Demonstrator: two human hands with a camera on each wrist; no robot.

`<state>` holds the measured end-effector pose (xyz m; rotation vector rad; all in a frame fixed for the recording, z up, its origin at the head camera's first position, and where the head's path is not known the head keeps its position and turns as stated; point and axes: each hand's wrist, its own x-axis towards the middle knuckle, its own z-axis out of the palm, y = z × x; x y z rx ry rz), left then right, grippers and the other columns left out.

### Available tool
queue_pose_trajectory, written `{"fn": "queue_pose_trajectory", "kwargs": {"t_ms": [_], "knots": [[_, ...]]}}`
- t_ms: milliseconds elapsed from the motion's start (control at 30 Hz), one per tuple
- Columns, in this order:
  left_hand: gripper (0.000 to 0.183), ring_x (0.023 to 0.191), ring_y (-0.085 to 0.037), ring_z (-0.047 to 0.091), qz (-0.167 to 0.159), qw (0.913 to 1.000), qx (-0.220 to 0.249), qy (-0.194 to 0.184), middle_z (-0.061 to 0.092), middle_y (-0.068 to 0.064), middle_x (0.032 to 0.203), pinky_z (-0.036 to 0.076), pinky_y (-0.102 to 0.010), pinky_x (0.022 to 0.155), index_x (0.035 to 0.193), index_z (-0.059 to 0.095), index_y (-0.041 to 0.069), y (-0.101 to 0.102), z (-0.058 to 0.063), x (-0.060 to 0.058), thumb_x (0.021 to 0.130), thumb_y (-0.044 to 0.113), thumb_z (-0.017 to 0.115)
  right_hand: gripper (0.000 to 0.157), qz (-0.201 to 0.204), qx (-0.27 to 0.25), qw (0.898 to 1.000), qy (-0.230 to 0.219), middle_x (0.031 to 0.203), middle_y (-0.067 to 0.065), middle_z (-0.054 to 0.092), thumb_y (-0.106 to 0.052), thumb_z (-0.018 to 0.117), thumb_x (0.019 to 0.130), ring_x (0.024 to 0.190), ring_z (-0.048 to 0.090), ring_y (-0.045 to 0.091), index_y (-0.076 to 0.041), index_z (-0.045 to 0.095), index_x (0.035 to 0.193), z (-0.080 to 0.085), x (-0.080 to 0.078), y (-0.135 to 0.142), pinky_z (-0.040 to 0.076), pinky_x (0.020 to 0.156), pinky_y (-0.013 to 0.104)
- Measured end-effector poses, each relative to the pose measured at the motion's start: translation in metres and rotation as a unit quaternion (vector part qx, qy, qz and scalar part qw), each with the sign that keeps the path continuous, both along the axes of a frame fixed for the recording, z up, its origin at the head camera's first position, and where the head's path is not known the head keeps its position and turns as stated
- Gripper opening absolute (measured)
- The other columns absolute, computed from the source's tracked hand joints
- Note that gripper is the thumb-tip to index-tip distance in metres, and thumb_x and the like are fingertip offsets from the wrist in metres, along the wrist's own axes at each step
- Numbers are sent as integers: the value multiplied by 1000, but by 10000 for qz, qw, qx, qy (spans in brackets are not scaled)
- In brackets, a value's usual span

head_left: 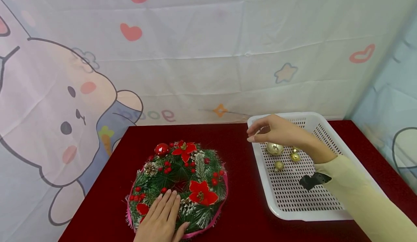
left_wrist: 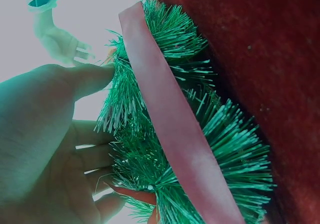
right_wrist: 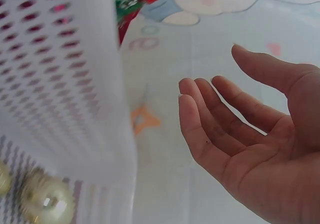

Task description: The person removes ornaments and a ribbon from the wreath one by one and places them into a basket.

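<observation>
A green Christmas wreath [head_left: 208,158] lies on the dark red tabletop, trimmed with red poinsettias, berries, pinecones and a shiny red ball [head_left: 161,149]. My left hand [head_left: 159,215] rests on its near left part, fingers straight. A pink ribbon [left_wrist: 170,114] runs round the wreath's outer edge, close to the left thumb in the left wrist view. My right hand [head_left: 277,130] hovers over the left rim of a white plastic basket [head_left: 265,191], fingers loosely bent and holding nothing. Gold baubles [head_left: 274,148] lie in the basket below it; the right wrist view shows the bare palm [right_wrist: 270,169].
The basket has slotted walls and stands at the right of the table [head_left: 241,198]. A cloth backdrop [head_left: 208,54] with cartoon prints hangs directly behind the table's back edge. More small gold ornaments [head_left: 295,157] lie near the large bauble.
</observation>
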<state>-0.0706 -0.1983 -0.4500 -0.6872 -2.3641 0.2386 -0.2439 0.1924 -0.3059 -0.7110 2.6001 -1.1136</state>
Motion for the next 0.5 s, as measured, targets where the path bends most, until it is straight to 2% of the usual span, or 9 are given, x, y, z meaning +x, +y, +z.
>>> {"fn": "queue_pose_trajectory", "kwargs": {"t_ms": [267,500], "knots": [[86,124,-22,72,-41,10000,46,41,76,-7,131,50,-35,111,128,75,7,-1,-1,1,110,63,12,28,109,-198,9997,-95,117,2,79,-32,78,95,101,76,16,-16,76,118,12,-11,-41,60,91,35],[85,125,-22,71,-38,10000,-17,9,75,-8,132,51,-35,112,128,75,7,-1,1,1,111,63,14,27,377,-525,9979,-20,119,5,78,-28,80,94,110,77,20,-15,77,117,24,-17,-73,63,92,37]]}}
